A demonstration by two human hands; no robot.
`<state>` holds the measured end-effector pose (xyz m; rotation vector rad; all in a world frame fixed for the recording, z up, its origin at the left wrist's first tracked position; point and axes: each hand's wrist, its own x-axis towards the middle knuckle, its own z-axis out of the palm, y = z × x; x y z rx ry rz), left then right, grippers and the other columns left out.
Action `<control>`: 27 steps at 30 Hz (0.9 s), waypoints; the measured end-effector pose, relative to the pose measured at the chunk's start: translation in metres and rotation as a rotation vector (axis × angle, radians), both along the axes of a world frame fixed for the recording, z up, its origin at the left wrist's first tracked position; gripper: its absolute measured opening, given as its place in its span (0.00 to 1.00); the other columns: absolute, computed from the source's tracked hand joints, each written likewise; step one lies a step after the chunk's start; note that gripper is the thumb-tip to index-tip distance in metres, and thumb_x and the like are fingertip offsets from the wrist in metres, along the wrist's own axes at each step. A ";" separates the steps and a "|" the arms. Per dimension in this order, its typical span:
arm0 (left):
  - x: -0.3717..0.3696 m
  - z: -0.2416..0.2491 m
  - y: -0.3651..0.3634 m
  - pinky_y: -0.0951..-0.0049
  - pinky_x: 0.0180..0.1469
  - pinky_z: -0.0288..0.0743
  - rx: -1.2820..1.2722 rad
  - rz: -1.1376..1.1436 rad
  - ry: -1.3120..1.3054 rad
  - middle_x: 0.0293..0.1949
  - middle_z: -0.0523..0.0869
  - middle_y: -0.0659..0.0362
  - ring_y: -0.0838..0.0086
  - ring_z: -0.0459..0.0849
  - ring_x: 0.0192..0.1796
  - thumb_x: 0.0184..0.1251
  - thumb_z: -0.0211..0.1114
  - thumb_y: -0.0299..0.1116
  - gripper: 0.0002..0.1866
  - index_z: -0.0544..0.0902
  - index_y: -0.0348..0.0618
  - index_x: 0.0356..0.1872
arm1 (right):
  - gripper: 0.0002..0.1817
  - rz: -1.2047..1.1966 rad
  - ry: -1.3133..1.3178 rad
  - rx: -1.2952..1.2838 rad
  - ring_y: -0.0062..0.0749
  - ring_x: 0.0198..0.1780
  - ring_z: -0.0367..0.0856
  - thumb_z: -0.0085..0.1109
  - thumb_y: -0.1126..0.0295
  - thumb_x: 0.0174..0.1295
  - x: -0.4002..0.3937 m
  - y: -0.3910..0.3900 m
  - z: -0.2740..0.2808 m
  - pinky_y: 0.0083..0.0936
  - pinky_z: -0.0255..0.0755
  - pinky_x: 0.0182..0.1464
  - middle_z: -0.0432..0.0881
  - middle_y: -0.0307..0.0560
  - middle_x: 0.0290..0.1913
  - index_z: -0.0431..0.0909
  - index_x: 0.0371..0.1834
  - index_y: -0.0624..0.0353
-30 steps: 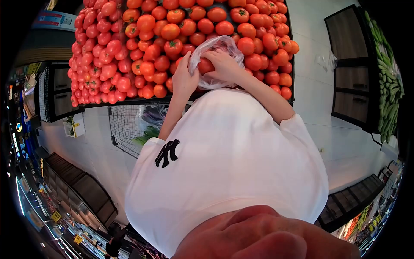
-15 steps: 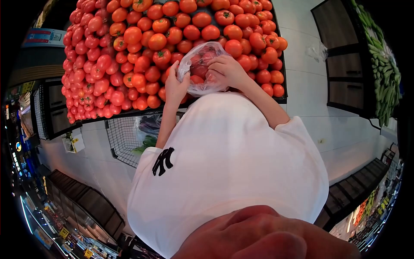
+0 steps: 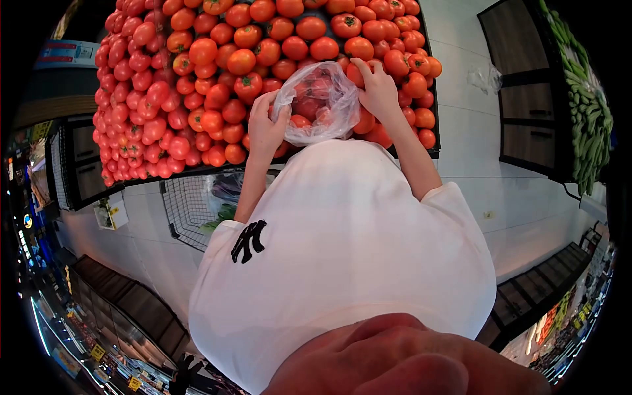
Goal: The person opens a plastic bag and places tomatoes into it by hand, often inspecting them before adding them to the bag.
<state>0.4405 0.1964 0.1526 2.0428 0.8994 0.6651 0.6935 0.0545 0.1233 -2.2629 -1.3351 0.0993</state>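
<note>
A clear plastic bag (image 3: 329, 128) with several red tomatoes (image 3: 308, 105) inside sits with its mouth open against the front of the tomato pile (image 3: 217, 99). My left hand (image 3: 266, 128) grips the bag's left rim between thumb and fingers. To the right of the bag, my right hand (image 3: 380, 95) hovers over the pile with its fingers stretched out and apart. Its fingertips are right at a red tomato (image 3: 354, 74) beside the bag's rim.
Paler pink tomatoes (image 3: 141, 99) fill the display's left side. Behind my left arm stands a wire basket (image 3: 186, 209) with bagged produce and leafy greens. Across the tiled floor (image 3: 457, 99) at right, green vegetables (image 3: 582, 105) lie on a dark stand.
My right hand has left the bag's mouth and moved right onto the loose tomatoes, its fingers spreading. The left hand stays on the bag's rim.
</note>
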 end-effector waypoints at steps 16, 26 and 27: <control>0.044 0.039 -0.043 0.61 0.69 0.77 -0.041 -0.374 -0.248 0.69 0.79 0.50 0.55 0.82 0.68 0.54 0.84 0.32 0.48 0.68 0.42 0.78 | 0.36 0.281 0.855 0.448 0.33 0.63 0.80 0.80 0.68 0.57 -0.056 -0.019 0.092 0.29 0.76 0.64 0.80 0.49 0.61 0.74 0.69 0.62; 0.035 0.037 -0.049 0.63 0.72 0.75 -0.361 -0.462 -0.310 0.67 0.80 0.49 0.63 0.80 0.69 0.52 0.85 0.30 0.48 0.70 0.39 0.76 | 0.10 0.091 0.831 0.522 0.20 0.29 0.80 0.60 0.72 0.75 -0.047 -0.024 0.065 0.21 0.76 0.35 0.84 0.42 0.30 0.84 0.52 0.66; 0.037 0.037 -0.050 0.63 0.72 0.75 -0.385 -0.435 -0.332 0.67 0.81 0.49 0.64 0.80 0.69 0.52 0.86 0.30 0.48 0.71 0.39 0.76 | 0.09 0.062 0.875 0.520 0.20 0.29 0.79 0.60 0.72 0.76 -0.047 -0.025 0.070 0.20 0.76 0.35 0.84 0.41 0.28 0.85 0.51 0.66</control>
